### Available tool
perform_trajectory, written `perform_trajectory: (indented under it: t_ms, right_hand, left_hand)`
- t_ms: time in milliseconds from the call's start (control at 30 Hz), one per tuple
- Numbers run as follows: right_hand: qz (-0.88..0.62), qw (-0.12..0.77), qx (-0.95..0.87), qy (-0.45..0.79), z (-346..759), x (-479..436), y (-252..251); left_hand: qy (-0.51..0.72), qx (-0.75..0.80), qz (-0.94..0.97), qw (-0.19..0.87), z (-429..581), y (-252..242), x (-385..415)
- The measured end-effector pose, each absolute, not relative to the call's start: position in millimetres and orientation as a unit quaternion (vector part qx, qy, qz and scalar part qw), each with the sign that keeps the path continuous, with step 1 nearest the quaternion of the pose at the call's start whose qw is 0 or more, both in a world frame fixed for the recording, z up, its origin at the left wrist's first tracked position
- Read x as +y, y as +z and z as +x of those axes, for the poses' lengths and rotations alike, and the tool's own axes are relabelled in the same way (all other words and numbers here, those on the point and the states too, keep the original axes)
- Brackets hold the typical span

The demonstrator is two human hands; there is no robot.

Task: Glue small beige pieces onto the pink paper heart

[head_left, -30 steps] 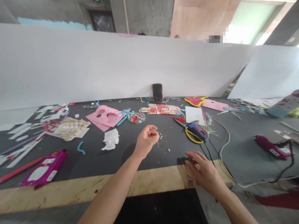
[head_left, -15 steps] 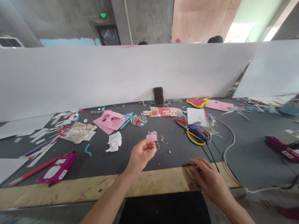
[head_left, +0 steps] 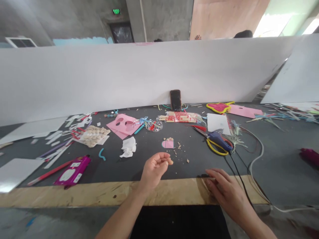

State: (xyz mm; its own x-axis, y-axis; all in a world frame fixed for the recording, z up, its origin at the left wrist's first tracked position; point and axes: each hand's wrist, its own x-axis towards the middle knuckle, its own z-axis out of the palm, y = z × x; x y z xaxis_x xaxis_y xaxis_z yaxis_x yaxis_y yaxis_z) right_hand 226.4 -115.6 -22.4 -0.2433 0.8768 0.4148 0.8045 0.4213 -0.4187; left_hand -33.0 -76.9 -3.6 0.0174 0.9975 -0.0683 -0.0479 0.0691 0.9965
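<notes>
My left hand (head_left: 155,169) is raised over the table's front part, its thumb and fingertips pinched together. Whatever lies between them is too small to make out. Just beyond it lies a small pink piece with a rounded blue-edged side (head_left: 167,144), with tan crumb-like bits along its top. More tan bits (head_left: 179,146) are scattered to its right, one larger bit (head_left: 187,161) nearer me. My right hand (head_left: 221,186) rests at the wooden table edge, fingers loosely stretched and apart from the thumb, holding nothing visible. Nearest to it is a blue glue gun (head_left: 219,140).
Yellow-handled scissors (head_left: 216,148) lie against the glue gun, with cords trailing right. A crumpled white tissue (head_left: 129,147), pink cut sheets (head_left: 123,125), a purple packet (head_left: 73,172) and bundled sticks (head_left: 179,117) lie around. A phone (head_left: 175,100) leans on the white partition (head_left: 139,73).
The camera view has shifted, so the table items appear further right. My left hand has drawn slightly back from the pink piece, still pinched. My right hand stays at the table edge.
</notes>
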Motion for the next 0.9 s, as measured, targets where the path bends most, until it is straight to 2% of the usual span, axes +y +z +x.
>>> perform_trajectory:
  t_ms: [167,267,500,667,767,900]
  right_hand:
    - [-0.523,0.313,-0.792,0.038,229.7,-114.9,-17.6]
    - [-0.536,0.326,-0.778,0.032,236.9,-112.6,-11.4]
    - [-0.576,0.317,-0.754,0.019,248.7,-106.4,-8.9]
    - [-0.592,0.301,-0.747,-0.014,263.9,-102.5,-5.3]
    - [-0.628,0.294,-0.718,-0.060,296.8,-90.9,9.4]
    - [-0.734,0.202,-0.639,-0.116,368.5,-56.6,31.2]
  left_hand:
    - [0.457,0.499,0.512,0.529,-39.9,-5.3,-81.2]
    - [0.434,0.523,0.543,0.493,-48.6,-9.5,-83.6]
    - [0.368,0.505,0.734,0.266,-63.5,-19.6,-89.8]
    - [0.326,0.554,0.747,0.169,-68.2,-30.0,-90.1]
    - [0.290,0.576,0.762,0.054,-74.9,-39.5,-93.5]
    - [0.240,0.586,0.772,-0.052,-81.9,-51.1,-102.6]
